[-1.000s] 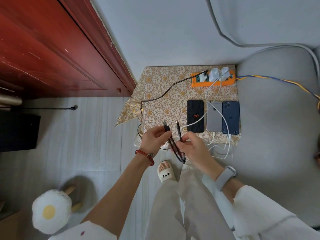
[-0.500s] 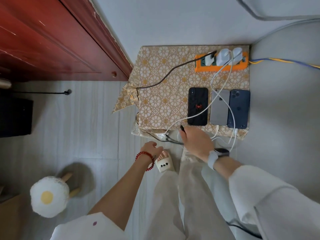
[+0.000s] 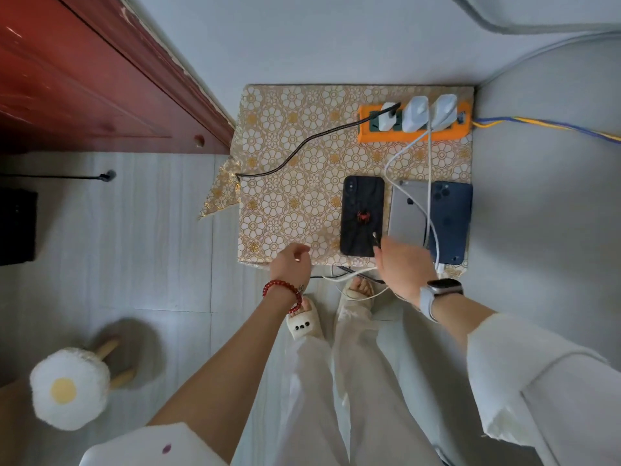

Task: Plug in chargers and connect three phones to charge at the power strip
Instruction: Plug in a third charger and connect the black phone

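Observation:
An orange power strip (image 3: 413,136) lies at the back of a gold-patterned table (image 3: 295,183), with three white chargers (image 3: 416,112) plugged in. Three phones lie face down near the front: a black phone (image 3: 361,213), a silver phone (image 3: 406,213) and a dark blue phone (image 3: 452,220). White cables run from two chargers to the silver and blue phones. A black braided cable (image 3: 302,142) runs from the left charger off the table's left edge. My right hand (image 3: 403,270) pinches that cable's plug tip (image 3: 375,237) over the black phone's lower right corner. My left hand (image 3: 292,264) hovers loosely curled at the table's front edge.
A red wooden door (image 3: 84,79) stands at the left. A fried-egg stool (image 3: 69,388) sits on the tiled floor at lower left. A dark box (image 3: 16,227) is at the far left. Loose cable slack (image 3: 349,280) hangs by my slippered feet. Grey upholstery (image 3: 551,213) borders the table's right side.
My left hand let go of the black cable and rose to the table's front edge. My right hand carried the plug end up to the black phone's lower right corner.

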`<state>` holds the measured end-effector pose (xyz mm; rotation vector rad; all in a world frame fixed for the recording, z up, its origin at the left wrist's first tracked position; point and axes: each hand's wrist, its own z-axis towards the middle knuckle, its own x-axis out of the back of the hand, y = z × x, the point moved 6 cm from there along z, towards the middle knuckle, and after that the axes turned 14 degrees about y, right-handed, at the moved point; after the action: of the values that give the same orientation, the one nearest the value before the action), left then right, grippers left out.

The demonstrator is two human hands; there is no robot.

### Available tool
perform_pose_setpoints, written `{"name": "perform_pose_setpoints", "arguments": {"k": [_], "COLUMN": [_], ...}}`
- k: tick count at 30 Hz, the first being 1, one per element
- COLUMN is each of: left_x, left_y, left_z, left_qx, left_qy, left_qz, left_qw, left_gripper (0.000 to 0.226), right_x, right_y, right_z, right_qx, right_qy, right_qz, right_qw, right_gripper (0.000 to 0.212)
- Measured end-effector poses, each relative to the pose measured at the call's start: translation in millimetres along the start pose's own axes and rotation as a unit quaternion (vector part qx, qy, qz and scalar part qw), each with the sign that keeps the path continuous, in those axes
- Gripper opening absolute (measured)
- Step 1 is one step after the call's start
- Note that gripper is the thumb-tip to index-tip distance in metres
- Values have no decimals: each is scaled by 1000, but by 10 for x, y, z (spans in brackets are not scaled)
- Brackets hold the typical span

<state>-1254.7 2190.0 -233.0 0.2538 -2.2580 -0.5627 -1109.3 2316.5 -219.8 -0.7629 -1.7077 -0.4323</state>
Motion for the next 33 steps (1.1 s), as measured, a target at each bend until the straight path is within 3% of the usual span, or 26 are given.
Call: {"name": "perform_pose_setpoints", "arguments": {"k": [3, 6, 12, 19, 23, 26, 28, 29, 31, 33], "left_x": [-239, -450, -641, -739, -716, -700, -699, -696, -665, -604], "left_y": [237, 404, 534, 479, 468, 429, 446, 461, 476, 461], "left_z": [6, 12, 61, 122, 112, 96, 59, 33, -4, -57], "left_qx": [-17, -2, 2, 83, 79, 63, 31, 20, 28, 77], "left_qy": [-16, -35, -36, -46, -40, -40, -57, -69, -85, -103], "left_qz": [-24, -55, -35, -45, -59, -49, -19, -16, -41, -110], "left_qw": [999, 998, 999, 994, 994, 996, 998, 997, 995, 986], "left_gripper": [31, 36, 40, 40, 22, 36, 32, 27, 24, 25], "right_x": [-38, -129, -219, -262, -296, -356, -358, -336, -234, -89], "right_y": [274, 339, 257, 266, 277, 273, 248, 236, 235, 231], "right_z": [-12, 31, 5, -53, -110, -191, -246, -274, -331, -412], "right_qx": [2, -56, -215, -300, -312, -346, -361, -359, -340, -327], "right_qy": [10, 11, 34, 16, -9, -18, -26, -22, 21, 83], "right_qz": [-5, 130, 367, 463, 497, 538, 566, 563, 513, 477], "right_qw": [1000, 990, 905, 834, 809, 769, 741, 744, 788, 812], "right_gripper": [32, 31, 23, 24, 23, 27, 29, 27, 27, 27]}}
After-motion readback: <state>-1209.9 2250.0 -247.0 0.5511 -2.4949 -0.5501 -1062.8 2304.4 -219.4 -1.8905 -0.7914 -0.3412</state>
